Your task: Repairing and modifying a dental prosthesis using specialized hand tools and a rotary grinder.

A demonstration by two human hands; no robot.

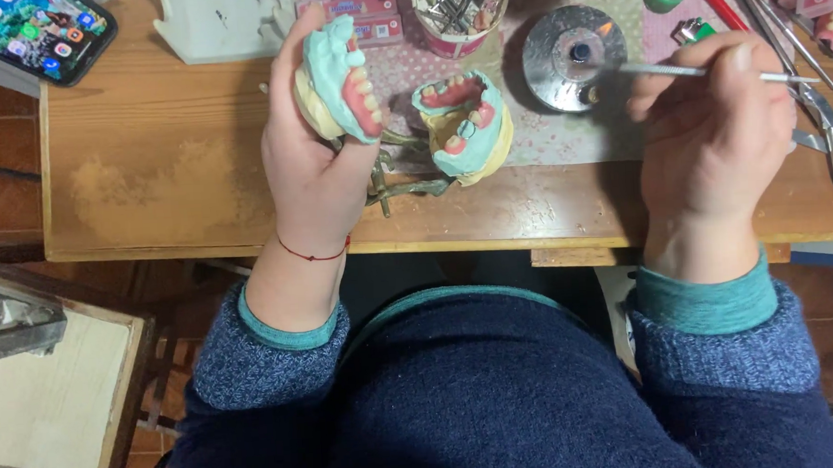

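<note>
Working at scuffed wooden table (157, 181); left hand (313, 163) clamps chalky denture model (337, 81), right hand (711, 138) pinches thin metal tool (683, 70) beside round burner (573, 57).

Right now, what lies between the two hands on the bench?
In the head view, between the left hand and right hand sits a second denture model on a metal frame, beside a round metal burner.

Lit phone screen (34, 34), pink packets (352, 7) behind.
</note>
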